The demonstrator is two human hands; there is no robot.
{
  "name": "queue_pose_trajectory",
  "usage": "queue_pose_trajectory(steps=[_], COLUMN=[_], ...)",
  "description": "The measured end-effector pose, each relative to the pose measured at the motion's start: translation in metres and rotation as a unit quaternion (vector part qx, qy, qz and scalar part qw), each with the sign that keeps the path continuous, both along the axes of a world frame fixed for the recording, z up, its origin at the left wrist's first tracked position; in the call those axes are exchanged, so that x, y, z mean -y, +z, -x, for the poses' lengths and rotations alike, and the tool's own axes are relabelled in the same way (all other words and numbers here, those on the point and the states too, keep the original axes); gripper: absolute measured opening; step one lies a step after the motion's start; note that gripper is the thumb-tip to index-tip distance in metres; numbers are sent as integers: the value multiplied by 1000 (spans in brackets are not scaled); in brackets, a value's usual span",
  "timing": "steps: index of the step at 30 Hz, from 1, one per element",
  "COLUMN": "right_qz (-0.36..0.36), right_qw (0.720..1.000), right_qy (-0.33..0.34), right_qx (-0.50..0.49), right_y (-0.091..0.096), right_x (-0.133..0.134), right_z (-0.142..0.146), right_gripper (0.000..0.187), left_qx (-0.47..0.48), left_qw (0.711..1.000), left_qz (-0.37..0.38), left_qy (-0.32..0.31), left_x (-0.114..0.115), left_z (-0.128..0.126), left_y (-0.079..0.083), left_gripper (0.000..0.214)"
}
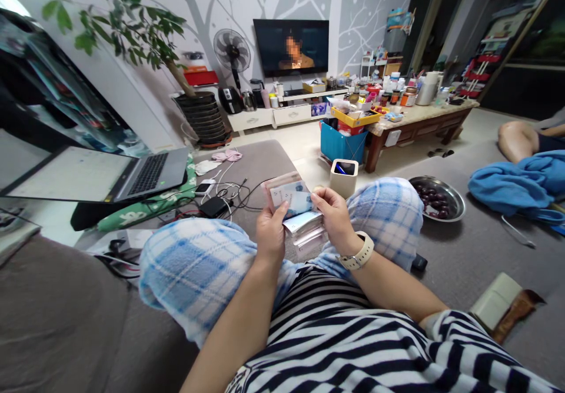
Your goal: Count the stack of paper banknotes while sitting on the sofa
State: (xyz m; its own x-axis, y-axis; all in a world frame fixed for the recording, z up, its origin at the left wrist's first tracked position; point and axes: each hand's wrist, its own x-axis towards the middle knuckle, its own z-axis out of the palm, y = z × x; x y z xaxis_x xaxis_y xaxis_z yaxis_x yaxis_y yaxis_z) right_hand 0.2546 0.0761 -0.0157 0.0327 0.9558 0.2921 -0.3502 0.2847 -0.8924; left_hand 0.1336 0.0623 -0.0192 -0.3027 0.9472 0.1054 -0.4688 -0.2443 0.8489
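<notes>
A bundle of banknotes [291, 200], bluish on top with pinkish ones behind, is held over my lap. My left hand [271, 231] grips its left side, thumb on the face of the notes. At the right side, my right hand [336, 216] pinches the notes between thumb and fingers; a pale watch [358, 253] circles that wrist. The lower part of the bundle [309, 233] fans out in layers between the two hands. Some fingers are hidden behind the paper. My crossed legs in blue plaid trousers [194, 263] lie beneath.
To the left is an open laptop [154, 172] on a green cushion, with tangled cables [227, 196] beside it. A steel bowl of dark red fruit [457, 207] sits right of my knee. A white bin [344, 174] stands ahead; another person's leg [514, 140] shows at right.
</notes>
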Motion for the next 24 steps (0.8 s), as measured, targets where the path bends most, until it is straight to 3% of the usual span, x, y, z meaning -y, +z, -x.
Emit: queue_pose_trajectory(steps=[12, 24], right_qz=[2, -4], right_qw=[1000, 1000], right_qy=[4, 11], right_qx=[-8, -16], right_y=[5, 2], right_x=[3, 3], right_z=[0, 0], right_gripper=[19, 17], left_qx=[25, 31], left_qw=[994, 996], left_qz=[26, 11], left_qy=[104, 83], left_x=[-6, -7], left_z=[1, 3], left_y=[-5, -9], left_gripper=[30, 30])
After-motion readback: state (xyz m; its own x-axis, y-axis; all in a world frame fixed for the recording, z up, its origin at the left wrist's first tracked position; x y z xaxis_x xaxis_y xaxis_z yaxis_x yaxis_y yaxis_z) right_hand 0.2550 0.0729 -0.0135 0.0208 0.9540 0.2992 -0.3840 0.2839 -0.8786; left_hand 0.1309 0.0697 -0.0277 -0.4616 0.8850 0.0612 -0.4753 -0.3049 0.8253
